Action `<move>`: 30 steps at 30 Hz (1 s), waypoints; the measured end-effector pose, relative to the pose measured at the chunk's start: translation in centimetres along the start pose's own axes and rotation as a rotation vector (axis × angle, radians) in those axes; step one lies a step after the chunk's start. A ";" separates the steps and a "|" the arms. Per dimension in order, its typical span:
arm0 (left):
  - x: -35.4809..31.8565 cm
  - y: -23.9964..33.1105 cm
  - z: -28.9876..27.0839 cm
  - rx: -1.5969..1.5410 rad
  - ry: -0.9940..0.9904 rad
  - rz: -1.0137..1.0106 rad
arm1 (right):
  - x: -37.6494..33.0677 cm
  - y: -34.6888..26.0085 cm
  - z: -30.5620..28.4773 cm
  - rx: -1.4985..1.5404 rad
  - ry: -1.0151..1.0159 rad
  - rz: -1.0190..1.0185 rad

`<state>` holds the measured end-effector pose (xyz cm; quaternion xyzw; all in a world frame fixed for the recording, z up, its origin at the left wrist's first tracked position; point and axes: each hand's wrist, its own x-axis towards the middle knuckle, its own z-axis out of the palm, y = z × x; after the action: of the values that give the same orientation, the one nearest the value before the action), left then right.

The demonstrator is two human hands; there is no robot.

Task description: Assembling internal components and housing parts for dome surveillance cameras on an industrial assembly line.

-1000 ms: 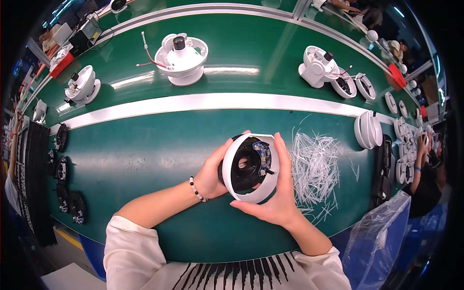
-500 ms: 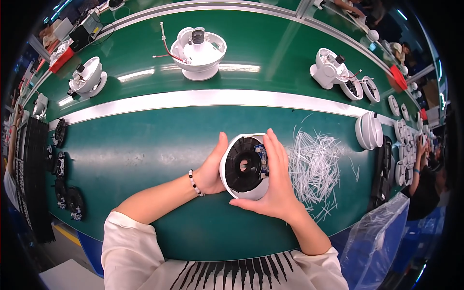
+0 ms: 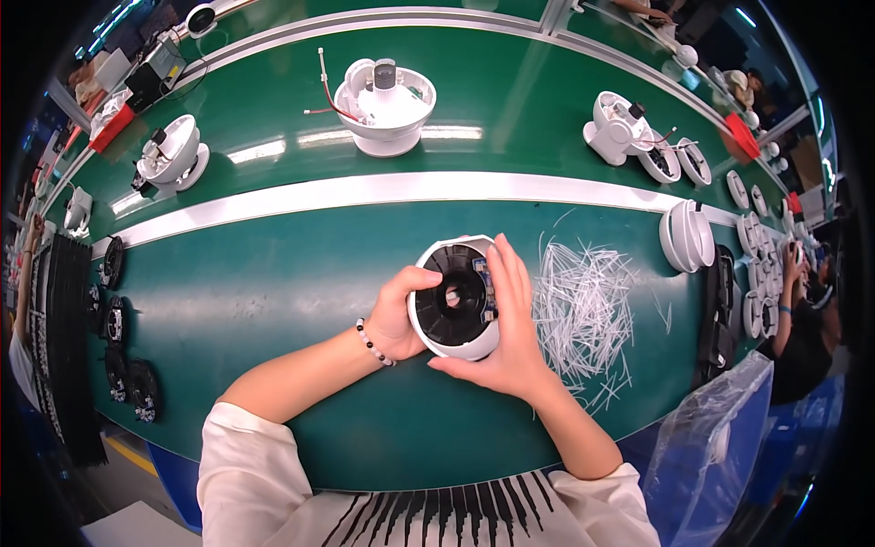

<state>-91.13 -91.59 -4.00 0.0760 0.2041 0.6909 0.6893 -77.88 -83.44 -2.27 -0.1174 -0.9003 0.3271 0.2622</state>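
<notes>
Above the green bench mat I hold a white round housing [image 3: 472,348] between both hands. Its open side faces up and shows a black ring-shaped insert [image 3: 438,320] with a hole in the middle. A small blue circuit board [image 3: 482,271] lies along the insert's right edge. My left hand [image 3: 397,314] grips the housing's left side, the thumb resting over the rim on the black insert. Around the right side wraps my right hand [image 3: 513,339], fingers at the far edge and thumb at the near edge.
A heap of thin white strips [image 3: 585,310] lies right of my hands. White shells [image 3: 686,237] stand behind it, near a black tray [image 3: 719,319]. Several black ring parts [image 3: 143,390] line the left. A white lamp-like unit [image 3: 387,109] stands on the far bench.
My left thumb has moved from outside the housing onto the black insert. The housing and both hands have shifted slightly left and away from me.
</notes>
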 end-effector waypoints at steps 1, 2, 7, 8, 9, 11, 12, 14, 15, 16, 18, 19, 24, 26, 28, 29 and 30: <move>0.2 0.0 0.0 -0.033 0.023 0.040 | 0.1 0.4 0.2 0.036 0.009 0.006; 0.4 0.2 0.0 -0.043 0.024 0.057 | 0.4 0.8 0.1 0.052 -0.009 0.009; 2.2 1.1 0.3 -0.063 0.027 0.081 | 0.8 0.7 -0.2 -0.020 -0.009 0.126; 3.0 1.3 0.5 -0.049 0.069 0.095 | 0.7 0.6 -0.3 -0.066 0.007 0.152; 3.9 1.5 0.8 -0.036 0.107 0.106 | 0.5 0.5 -0.6 -0.079 0.008 0.167; 6.2 2.5 0.8 0.024 0.104 0.078 | 0.5 0.9 -1.9 -0.045 0.040 0.215; 7.3 3.2 1.2 0.001 0.100 0.081 | 0.7 1.5 -2.8 -0.021 0.060 0.206; 9.7 5.0 0.6 0.074 0.036 0.181 | 1.2 3.0 -4.6 -0.147 0.111 0.188; 11.2 6.2 -0.6 0.073 0.007 0.166 | 1.6 3.5 -5.9 -0.215 0.138 0.216; 12.4 6.6 0.3 0.114 0.054 0.234 | 1.7 4.7 -7.8 -0.333 0.177 0.197; 16.2 6.8 -0.6 0.098 0.050 0.221 | 1.0 7.7 -12.2 -0.626 0.285 0.236; 17.5 6.9 -1.0 0.050 0.056 0.243 | 0.4 9.1 -13.7 -0.907 0.365 0.225; 19.0 7.1 -1.4 0.188 0.270 0.399 | -2.9 15.0 -17.6 -1.023 0.279 0.597; 16.6 7.8 -0.2 0.276 0.285 0.314 | -3.1 15.7 -17.5 -0.920 0.292 0.648; 14.7 7.0 -1.1 0.466 0.231 0.367 | -3.7 15.2 -18.4 -0.838 0.362 0.641; 13.6 6.1 -1.9 0.514 0.219 0.351 | -3.4 13.9 -18.5 -0.850 0.357 0.668; 11.3 5.0 -0.4 0.416 0.291 0.299 | -5.2 15.9 -20.2 -0.763 0.421 0.641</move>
<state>-96.35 -80.36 -4.42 0.1449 0.4247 0.7318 0.5130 -61.86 -62.71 -1.61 -0.5360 -0.8023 0.0100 0.2627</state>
